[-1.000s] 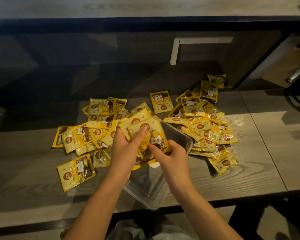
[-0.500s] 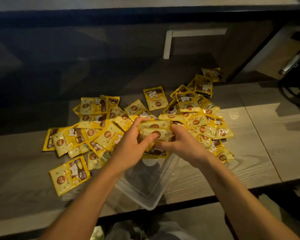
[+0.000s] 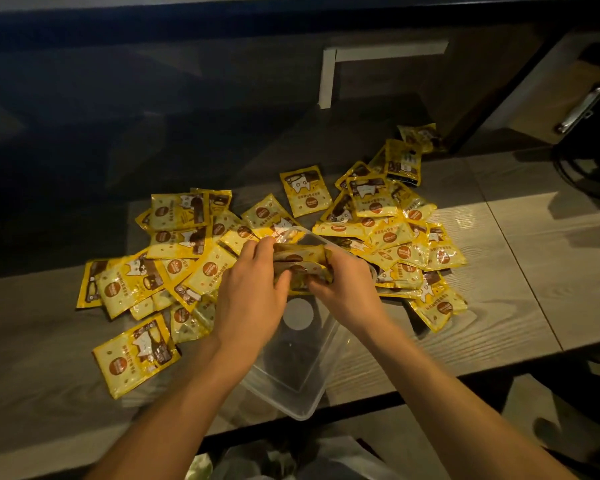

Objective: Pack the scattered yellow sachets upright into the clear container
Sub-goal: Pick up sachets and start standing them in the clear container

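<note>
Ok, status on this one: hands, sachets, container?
Both hands, left and right, grip a sachet bundle over the container. Loose sachets crowd its far rim.

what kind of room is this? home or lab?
Most likely a home, perhaps a kitchen or a living-room unit. Cues: a wood-grain counter against a dark glossy back panel, a cabinet door with a metal handle, and dim, household-style lighting. No lab equipment is visible.

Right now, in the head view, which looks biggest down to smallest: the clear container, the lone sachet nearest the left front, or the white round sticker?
1. clear container
2. lone sachet
3. white round sticker
</note>
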`<state>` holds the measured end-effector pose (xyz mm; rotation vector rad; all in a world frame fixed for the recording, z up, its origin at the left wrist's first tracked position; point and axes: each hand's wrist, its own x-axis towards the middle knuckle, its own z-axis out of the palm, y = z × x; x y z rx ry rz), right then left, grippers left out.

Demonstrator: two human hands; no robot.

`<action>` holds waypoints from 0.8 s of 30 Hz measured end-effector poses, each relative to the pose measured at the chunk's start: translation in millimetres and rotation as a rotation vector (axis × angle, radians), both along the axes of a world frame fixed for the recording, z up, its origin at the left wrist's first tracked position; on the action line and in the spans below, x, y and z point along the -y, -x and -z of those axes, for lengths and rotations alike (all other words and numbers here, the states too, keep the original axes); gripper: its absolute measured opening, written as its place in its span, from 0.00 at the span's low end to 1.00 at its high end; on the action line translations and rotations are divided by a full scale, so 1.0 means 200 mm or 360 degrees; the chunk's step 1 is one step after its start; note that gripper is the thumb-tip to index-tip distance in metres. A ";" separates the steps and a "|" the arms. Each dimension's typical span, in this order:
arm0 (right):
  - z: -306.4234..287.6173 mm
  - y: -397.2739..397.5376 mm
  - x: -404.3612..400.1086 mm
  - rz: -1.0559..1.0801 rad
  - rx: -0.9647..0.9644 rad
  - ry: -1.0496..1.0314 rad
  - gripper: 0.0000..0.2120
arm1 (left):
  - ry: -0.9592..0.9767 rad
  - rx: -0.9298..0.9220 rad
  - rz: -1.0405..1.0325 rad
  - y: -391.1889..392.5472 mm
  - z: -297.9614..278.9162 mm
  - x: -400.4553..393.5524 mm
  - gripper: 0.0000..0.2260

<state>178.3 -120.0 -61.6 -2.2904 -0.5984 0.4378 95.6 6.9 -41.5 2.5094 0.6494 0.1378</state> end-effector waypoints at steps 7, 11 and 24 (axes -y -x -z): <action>0.00 0.02 0.00 -0.0006 0.0071 0.0129 0.32 | 0.0253 0.0094 -0.0026 0.07 0.05 0.06 0.30; 0.02 0.02 0.01 -0.0090 0.0152 0.0195 0.26 | 0.0829 0.0250 -0.0232 0.17 0.06 0.12 0.34; -0.01 0.04 0.01 -0.0236 0.0455 0.0508 0.16 | 0.0900 -0.0191 -0.0374 0.14 0.07 0.15 0.16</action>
